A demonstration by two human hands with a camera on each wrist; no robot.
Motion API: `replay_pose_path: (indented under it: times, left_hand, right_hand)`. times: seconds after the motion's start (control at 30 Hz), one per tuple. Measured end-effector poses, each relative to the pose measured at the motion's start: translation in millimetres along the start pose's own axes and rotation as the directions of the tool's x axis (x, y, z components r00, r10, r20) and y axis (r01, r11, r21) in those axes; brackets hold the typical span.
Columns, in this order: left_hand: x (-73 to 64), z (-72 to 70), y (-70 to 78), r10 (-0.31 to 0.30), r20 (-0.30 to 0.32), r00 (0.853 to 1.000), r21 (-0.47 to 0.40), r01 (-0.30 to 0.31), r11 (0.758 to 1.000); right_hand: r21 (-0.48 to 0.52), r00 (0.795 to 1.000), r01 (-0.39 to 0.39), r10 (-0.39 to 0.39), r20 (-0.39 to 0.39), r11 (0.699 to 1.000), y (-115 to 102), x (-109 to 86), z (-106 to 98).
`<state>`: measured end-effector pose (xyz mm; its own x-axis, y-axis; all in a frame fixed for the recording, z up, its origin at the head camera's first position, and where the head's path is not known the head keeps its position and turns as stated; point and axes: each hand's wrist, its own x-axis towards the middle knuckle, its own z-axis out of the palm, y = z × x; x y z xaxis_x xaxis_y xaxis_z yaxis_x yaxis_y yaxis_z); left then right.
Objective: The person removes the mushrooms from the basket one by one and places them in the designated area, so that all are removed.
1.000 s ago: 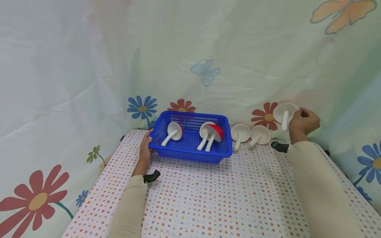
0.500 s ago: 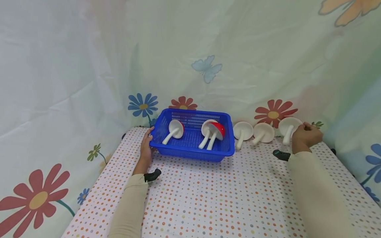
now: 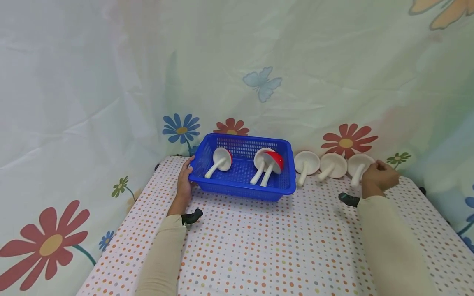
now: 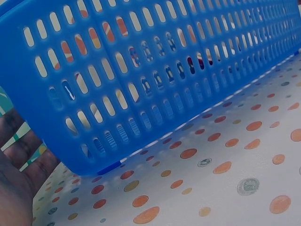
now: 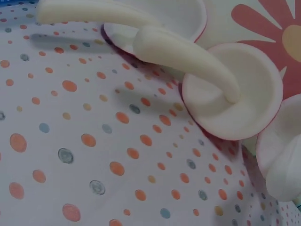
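Observation:
My left hand lies against the left end of a blue plastic basket, fingertips near its rim. In the left wrist view, the fingers look fairly straight beside the slotted wall. Three toy mushrooms with red caps and white stems, one a mushroom on the left, lie inside the basket. At the table's back right, my right hand pinches the cap edge of another toy mushroom, its white underside facing me. This hand is out of sight in the right wrist view, where part of that mushroom shows.
Two more toy mushrooms, a mushroom and another mushroom, lean in a row between basket and right hand, stems forward. A dotted cloth covers the table. Behind it hangs a printed curtain with flowers and butterflies.
My right hand has lowered its mushroom from in front of the curtain to the table's back edge, beside the other two. The left hand stays at the basket; the head view has shifted slightly.

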<state>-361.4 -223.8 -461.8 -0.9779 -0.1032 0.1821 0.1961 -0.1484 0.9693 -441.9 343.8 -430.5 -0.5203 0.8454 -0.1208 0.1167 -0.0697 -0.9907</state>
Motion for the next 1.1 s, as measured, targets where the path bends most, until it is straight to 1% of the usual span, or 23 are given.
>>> replay_pose_path:
  times: [0.2,0.33,0.43,0.53,0.6,0.7,0.8,0.9,0.97,1.1]
  left_hand:
    - [0.3,0.1,-1.5,-0.001,0.002,1.000,-0.001,0.001,1.000]
    - [0.5,0.8,-1.3,0.004,0.009,1.000,0.011,-0.004,1.000]
    - [0.7,2.0,1.1,0.012,0.010,1.000,0.016,-0.012,1.000]
    - [2.0,2.4,3.0,0.022,0.010,1.000,0.014,-0.022,1.000]
    - [2.9,2.4,3.8,0.027,0.010,1.000,0.014,-0.027,1.000]
    - [3.0,2.2,4.5,0.028,0.010,1.000,0.012,-0.028,1.000]
    - [2.9,1.0,3.2,0.021,0.004,1.000,0.013,-0.021,1.000]
    - [3.5,0.4,0.6,0.014,0.001,1.000,0.019,-0.014,1.000]
    - [6.9,-1.4,-6.0,0.010,-0.004,1.000,0.017,-0.010,1.000]
    - [13.7,-5.7,-21.1,0.008,-0.033,0.999,0.023,-0.007,1.000]
  right_hand:
    - [-0.012,1.000,0.015,-0.015,-0.011,1.000,8.7,0.3,-0.8]
    - [0.018,0.999,0.024,-0.023,-0.045,1.000,11.6,1.3,-1.4]
    - [0.067,0.998,0.027,-0.023,-0.061,0.997,11.0,0.8,-2.5]
    - [0.058,0.998,0.033,-0.030,-0.052,0.998,9.8,-0.4,-2.6]
    - [0.025,0.999,0.039,-0.038,-0.035,0.999,9.3,-0.9,-2.2]
    - [-0.082,0.998,0.057,-0.057,0.001,0.995,8.9,-1.6,-2.2]
    - [-0.172,0.996,0.083,-0.077,0.042,0.982,8.9,-1.6,-4.7]
    - [-0.264,0.993,0.109,-0.091,0.080,0.958,9.3,-0.6,-9.2]
    - [-0.309,0.990,0.121,-0.092,0.106,0.943,9.0,0.4,-12.6]
    - [-0.368,0.985,0.139,-0.089,0.149,0.919,7.6,2.5,-17.7]
